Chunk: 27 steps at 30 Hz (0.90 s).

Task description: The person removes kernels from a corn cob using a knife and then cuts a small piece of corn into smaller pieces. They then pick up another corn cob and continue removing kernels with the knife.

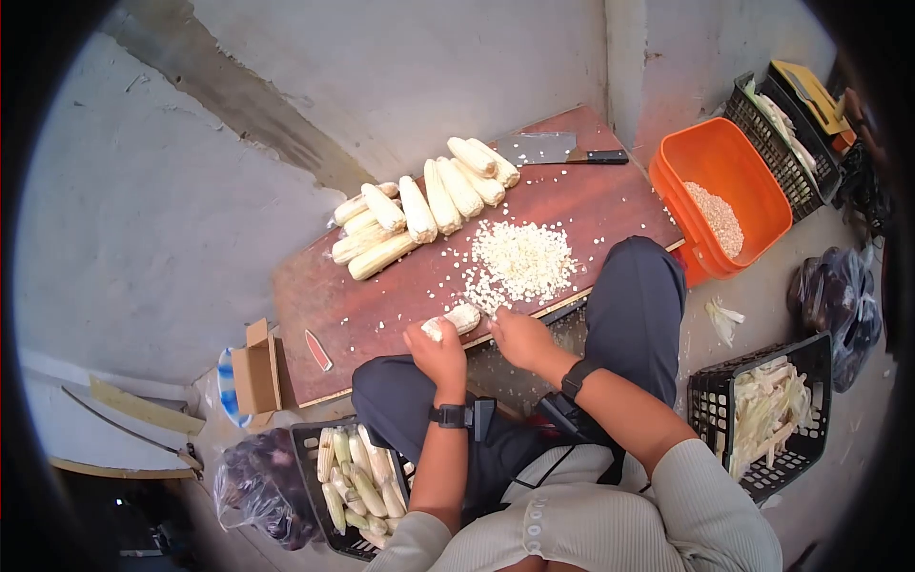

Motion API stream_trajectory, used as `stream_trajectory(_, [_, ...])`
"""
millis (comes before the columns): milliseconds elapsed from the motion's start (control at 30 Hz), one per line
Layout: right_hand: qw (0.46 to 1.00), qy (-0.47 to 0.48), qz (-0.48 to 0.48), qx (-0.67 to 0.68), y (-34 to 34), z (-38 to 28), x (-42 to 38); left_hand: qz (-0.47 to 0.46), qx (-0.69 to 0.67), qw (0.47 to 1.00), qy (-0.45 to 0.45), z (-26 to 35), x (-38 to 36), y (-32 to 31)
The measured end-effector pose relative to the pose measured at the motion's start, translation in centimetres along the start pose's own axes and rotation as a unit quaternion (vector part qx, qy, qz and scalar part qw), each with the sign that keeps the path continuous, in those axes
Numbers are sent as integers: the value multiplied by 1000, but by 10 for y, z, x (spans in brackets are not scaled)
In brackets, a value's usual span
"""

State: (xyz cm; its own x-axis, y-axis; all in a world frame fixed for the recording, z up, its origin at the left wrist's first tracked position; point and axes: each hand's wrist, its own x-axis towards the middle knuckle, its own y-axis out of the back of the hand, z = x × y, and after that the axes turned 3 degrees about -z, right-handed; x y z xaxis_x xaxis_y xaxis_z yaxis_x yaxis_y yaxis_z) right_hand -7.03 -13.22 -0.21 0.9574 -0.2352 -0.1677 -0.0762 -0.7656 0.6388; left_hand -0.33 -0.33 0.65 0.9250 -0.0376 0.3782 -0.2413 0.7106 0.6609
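Note:
My left hand (438,357) is closed around the near end of a corn cob (452,322), held at the table's front edge. Part of the cob looks stripped of kernels. Close beside it, my right hand (522,337) has its fingers wrapped round what looks like a small knife (484,307); its thin blade points toward the cob and its handle is mostly hidden. Just beyond both hands lies a heap of loose white kernels (522,260), with more scattered around. Farther back, several husked corn cobs (440,195) lie in a row and a small stack on the red table (381,310).
A cleaver (562,151) lies at the table's back right. An orange bucket (672,181) with kernels stands to the right. Crates hold husks (774,415) at right and cobs (360,481) at left. A cardboard box (257,374) stands by the left table end. A wall borders the back.

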Motion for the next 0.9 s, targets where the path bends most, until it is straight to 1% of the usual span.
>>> stream_trajectory(67, [997,21,-26,-63,7,-8,-10,0,0,1000,-20,1,-3,0])
stream_trajectory(167, [994,41,-17,-98,3,-10,-19,-8,-20,999,-25,6,-4,3])
stream_trajectory(267, [992,10,-51,-118,7,-13,-26,-32,-11,999,-20,10,-3,8])
stream_trajectory(367, [983,-31,-106,-147,12,-17,-22,-61,-13,997,-46,9,-2,9])
stream_trajectory(467, [980,-42,-119,-154,10,-10,-16,-90,-16,995,-28,12,-1,8])
stream_trajectory(567, [973,-54,-155,-160,18,-15,-12,-106,-15,994,-25,22,-1,9])
stream_trajectory(667, [974,-111,-168,-104,20,-22,-2,-123,-26,992,-16,28,-1,5])
stream_trajectory(767, [973,-85,-164,-138,14,-18,11,-124,-27,992,1,29,2,2])
stream_trajectory(900, [974,-81,-156,-141,1,-17,23,-104,-47,993,-6,17,9,0])
